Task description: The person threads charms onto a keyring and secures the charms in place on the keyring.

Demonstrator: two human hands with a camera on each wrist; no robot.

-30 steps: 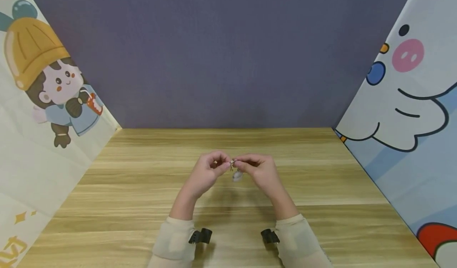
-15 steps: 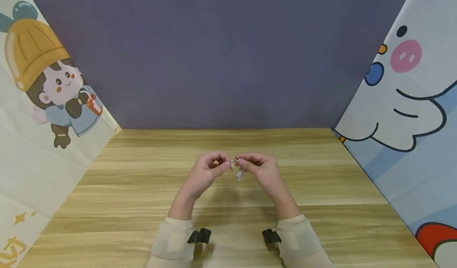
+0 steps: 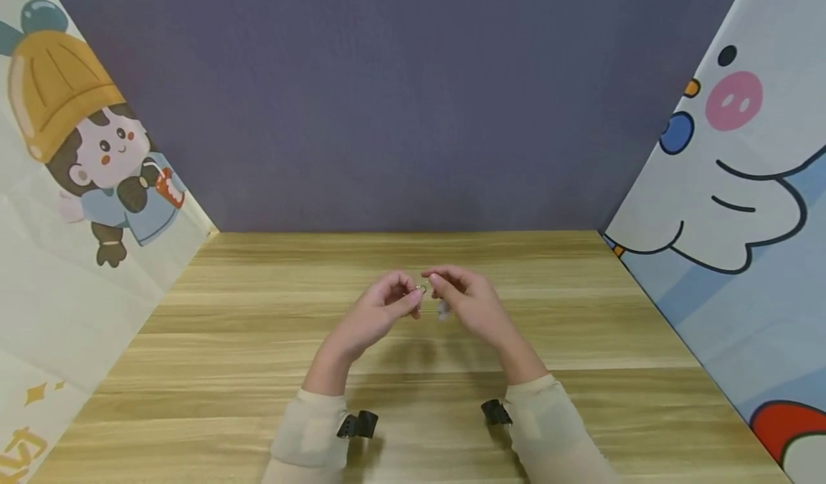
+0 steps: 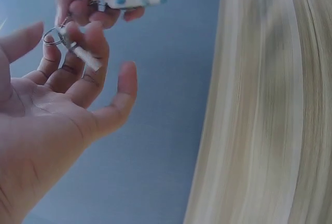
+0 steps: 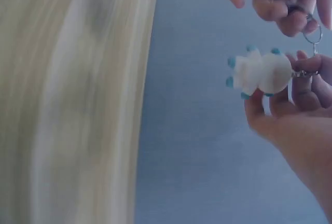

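Observation:
Above the table, my left hand (image 3: 371,312) pinches a metal key ring (image 4: 50,37) between thumb and fingers. From that ring hangs a key (image 4: 85,57), pale and blurred in the left wrist view. My right hand (image 3: 476,305) faces it a short distance away, its thumb and fingers pinching a short metal chain (image 5: 303,73). A small white figure charm (image 5: 267,72) with teal-blue tips hangs on this chain. Between the hands, a thin metal link runs from the ring down to my right fingertips in the right wrist view.
Beneath both hands lies a wood-grain table (image 3: 413,412). A dark grey-blue panel (image 3: 413,104) rises at its back edge. Cartoon-printed panels stand along the left (image 3: 39,290) and right (image 3: 710,312). Black wrist straps (image 3: 358,424) show at the cream sleeves.
My right hand has drawn slightly right and away from the left, its charm moving along. The gap between the fingertips has widened; the ring shows at my left fingertips.

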